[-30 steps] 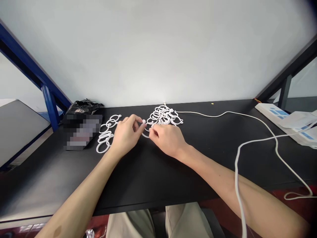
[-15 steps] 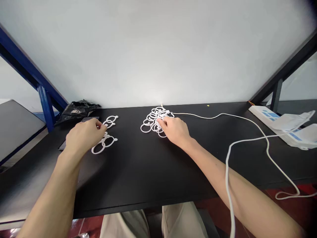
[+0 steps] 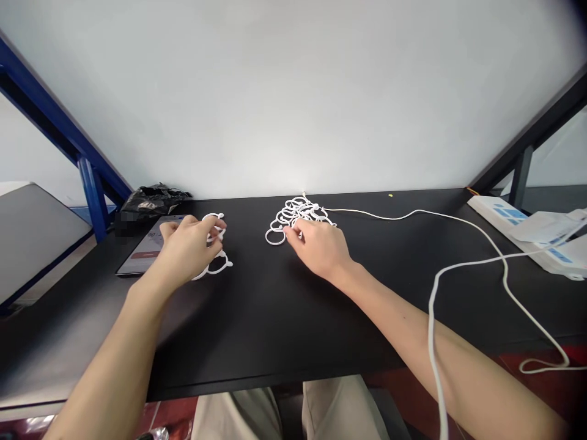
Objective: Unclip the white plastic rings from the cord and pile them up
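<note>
Further left than a second ago, the left hand (image 3: 190, 247), fingers apart, half-hides white rings (image 3: 222, 254) toward the left edge of the surface (image 3: 257, 318); the right hand (image 3: 321, 244), grip unclear, meets the ring pile (image 3: 300, 211) near the back edge. Gentle lifting should limit snagging.

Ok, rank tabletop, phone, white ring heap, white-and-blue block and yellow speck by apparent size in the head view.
1. Tabletop
2. White-and-blue block
3. Phone and white ring heap, unranked: left hand and right hand partly cover them
4. Yellow speck
</note>
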`<action>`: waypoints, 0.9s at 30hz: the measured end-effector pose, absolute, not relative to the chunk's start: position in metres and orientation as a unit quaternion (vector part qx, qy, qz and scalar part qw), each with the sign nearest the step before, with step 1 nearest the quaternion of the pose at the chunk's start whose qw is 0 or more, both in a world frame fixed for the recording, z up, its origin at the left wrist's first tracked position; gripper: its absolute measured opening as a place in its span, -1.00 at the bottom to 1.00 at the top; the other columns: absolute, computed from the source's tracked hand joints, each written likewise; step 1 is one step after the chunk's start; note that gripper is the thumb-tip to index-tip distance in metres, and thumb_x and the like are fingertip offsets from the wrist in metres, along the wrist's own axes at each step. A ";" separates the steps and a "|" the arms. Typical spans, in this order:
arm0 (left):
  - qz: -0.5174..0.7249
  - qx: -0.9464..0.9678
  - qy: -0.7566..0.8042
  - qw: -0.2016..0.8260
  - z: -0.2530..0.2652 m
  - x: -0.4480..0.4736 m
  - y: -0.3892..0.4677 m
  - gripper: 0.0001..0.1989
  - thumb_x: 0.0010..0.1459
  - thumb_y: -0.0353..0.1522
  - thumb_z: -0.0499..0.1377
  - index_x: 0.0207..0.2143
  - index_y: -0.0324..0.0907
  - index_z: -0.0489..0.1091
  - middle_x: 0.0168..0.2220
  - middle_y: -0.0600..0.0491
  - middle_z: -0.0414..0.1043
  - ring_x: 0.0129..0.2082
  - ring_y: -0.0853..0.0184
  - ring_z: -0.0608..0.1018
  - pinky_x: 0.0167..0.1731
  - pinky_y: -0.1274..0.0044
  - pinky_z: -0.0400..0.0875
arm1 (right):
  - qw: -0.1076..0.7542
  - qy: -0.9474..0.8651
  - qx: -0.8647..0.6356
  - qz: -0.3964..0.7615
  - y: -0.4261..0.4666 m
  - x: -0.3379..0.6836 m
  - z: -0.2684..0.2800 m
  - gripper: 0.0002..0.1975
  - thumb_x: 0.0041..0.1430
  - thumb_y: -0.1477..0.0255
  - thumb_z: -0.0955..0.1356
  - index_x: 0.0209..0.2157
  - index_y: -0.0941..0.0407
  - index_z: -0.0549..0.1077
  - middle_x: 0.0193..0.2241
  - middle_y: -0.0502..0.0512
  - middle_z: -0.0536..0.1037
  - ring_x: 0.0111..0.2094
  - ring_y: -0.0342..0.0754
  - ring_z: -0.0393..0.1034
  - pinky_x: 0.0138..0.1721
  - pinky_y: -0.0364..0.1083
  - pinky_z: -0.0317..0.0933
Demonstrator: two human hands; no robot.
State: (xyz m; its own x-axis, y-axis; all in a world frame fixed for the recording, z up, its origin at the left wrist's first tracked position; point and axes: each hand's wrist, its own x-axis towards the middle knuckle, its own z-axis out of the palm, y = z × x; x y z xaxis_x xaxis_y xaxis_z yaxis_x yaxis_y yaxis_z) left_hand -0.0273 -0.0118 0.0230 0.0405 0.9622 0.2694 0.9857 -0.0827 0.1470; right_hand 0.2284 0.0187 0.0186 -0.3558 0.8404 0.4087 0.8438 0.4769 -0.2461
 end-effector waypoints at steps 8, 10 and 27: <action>-0.309 -0.787 -0.534 -0.019 0.024 0.019 -0.020 -0.74 0.30 -0.27 0.03 -0.02 -0.11 0.35 -0.20 0.01 0.47 -0.16 0.25 0.48 -0.15 0.41 0.37 | 0.232 -0.886 -0.401 0.006 0.007 0.215 0.011 -0.59 0.35 0.30 0.22 0.18 0.09 0.31 -0.11 0.12 0.53 -0.30 -0.11 0.47 -0.42 -0.16 0.19; -0.310 -0.793 -0.521 -0.057 0.023 0.026 -0.022 -0.73 0.33 -0.27 -0.01 0.01 -0.12 0.32 -0.19 0.01 0.47 -0.18 0.27 0.50 -0.16 0.43 0.39 | 0.228 -0.881 -0.414 -0.003 0.007 0.215 0.011 -0.61 0.36 0.25 0.20 0.13 0.09 0.35 -0.14 0.11 0.53 -0.33 -0.10 0.48 -0.46 -0.15 0.17; -0.256 -0.807 -0.529 -0.055 0.007 0.034 -0.017 -0.68 0.34 -0.32 -0.10 0.01 -0.15 0.34 -0.16 -0.05 0.47 -0.19 0.22 0.52 -0.25 0.43 0.41 | 0.192 -0.880 -0.435 0.026 0.001 0.214 0.016 -0.73 0.35 0.29 0.21 -0.23 0.14 0.47 -0.33 0.06 0.60 -0.38 -0.07 0.48 -0.43 -0.12 0.11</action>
State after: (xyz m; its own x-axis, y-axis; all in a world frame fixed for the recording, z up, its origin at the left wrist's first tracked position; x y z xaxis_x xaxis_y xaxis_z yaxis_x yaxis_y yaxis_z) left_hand 0.0340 -0.0169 0.0071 0.3097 0.8821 0.3550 0.8261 -0.4345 0.3589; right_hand 0.2137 0.0006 0.0160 -0.5484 0.7747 0.3148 0.7549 0.6206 -0.2121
